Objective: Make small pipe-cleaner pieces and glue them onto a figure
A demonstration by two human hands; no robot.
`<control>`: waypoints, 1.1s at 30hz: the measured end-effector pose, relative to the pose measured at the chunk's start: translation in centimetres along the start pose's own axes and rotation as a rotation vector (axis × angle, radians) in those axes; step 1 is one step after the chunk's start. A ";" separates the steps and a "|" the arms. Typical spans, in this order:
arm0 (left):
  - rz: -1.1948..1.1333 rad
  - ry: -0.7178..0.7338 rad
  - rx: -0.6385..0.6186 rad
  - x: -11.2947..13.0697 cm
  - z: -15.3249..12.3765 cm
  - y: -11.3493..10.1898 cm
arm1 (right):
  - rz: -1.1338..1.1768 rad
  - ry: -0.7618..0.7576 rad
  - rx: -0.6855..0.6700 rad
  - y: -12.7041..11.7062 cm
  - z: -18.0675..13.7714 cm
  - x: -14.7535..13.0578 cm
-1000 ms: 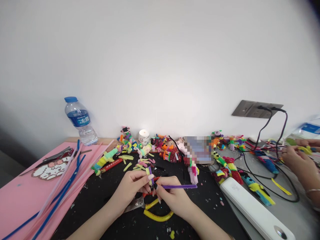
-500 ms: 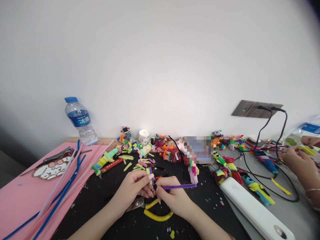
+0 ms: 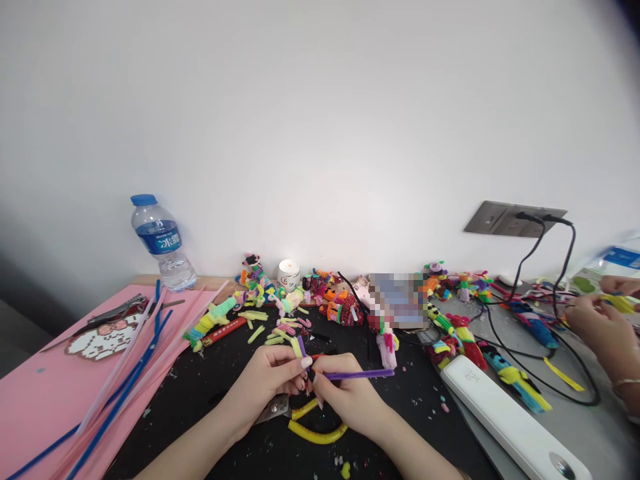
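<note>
Above the black mat, my left hand (image 3: 280, 373) pinches a small bundle of pale yellow and purple pipe cleaner (image 3: 299, 346). My right hand (image 3: 345, 390) meets it at the fingertips, closed on a purple pipe cleaner (image 3: 365, 374) whose free end sticks out to the right. A small dark part shows between the fingers; most of the piece is hidden. Under the hands lie yellow-handled pliers (image 3: 320, 435), partly covered. Beyond them are short cut pipe cleaner pieces (image 3: 256, 333) in pale yellow and pink.
Blue pipe cleaners (image 3: 123, 390) lie across pink sheets (image 3: 45, 373) at left, near a water bottle (image 3: 163, 243). Pipe cleaner figures (image 3: 343, 310) line the wall. A white device (image 3: 510, 413) and black cables (image 3: 595, 373) lie at right, near another person's hands (image 3: 595, 323).
My left hand has tilted the bundle slightly, so its pale yellow end leans more to the left. The right hand stays nearly in place.
</note>
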State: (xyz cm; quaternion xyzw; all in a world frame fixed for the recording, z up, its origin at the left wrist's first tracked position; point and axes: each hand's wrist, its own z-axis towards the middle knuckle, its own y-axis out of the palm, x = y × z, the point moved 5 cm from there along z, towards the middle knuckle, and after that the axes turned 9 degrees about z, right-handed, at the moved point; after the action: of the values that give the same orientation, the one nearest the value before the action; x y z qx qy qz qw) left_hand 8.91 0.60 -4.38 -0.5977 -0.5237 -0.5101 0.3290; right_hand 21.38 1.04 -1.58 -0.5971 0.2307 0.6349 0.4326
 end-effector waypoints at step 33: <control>0.246 0.075 -0.387 1.1 -1.3 1.7 | 0.380 0.096 -0.008 0.6 -0.4 0.8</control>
State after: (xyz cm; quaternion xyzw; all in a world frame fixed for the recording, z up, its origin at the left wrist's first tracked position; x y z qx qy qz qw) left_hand 10.11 -0.65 -2.73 -0.6897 -0.3268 -0.5787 0.2874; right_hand 21.15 0.57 -2.53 -0.5743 0.3571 0.6766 0.2913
